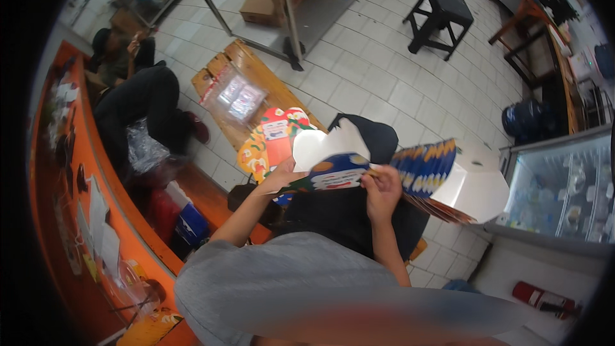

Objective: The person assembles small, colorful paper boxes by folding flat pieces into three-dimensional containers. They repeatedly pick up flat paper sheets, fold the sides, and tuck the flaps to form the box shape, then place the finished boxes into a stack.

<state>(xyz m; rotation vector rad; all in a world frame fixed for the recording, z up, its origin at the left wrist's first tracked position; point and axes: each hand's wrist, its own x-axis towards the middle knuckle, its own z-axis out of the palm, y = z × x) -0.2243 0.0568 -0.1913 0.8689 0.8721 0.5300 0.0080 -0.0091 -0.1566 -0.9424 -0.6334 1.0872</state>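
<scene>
A printed paper food box (339,170), blue and green outside and white inside, is held over my lap, its flaps standing up. My left hand (282,178) grips it at the left end. At its right end, the fingers of my right hand (382,192) are closed on the edge. Just right of that hand is a nested stack of folded paper boxes (426,168), blue and orange with white insides. Flat box blanks (277,136) in red and yellow lie on the wooden bench (259,67) beyond my left hand.
A clear plastic packet (241,98) lies on the bench. Ahead are a metal table (291,19) and a black stool (441,16). An orange counter (96,147) curves along the left, where another person (138,90) sits low. A glass-door fridge (557,192) stands at the right.
</scene>
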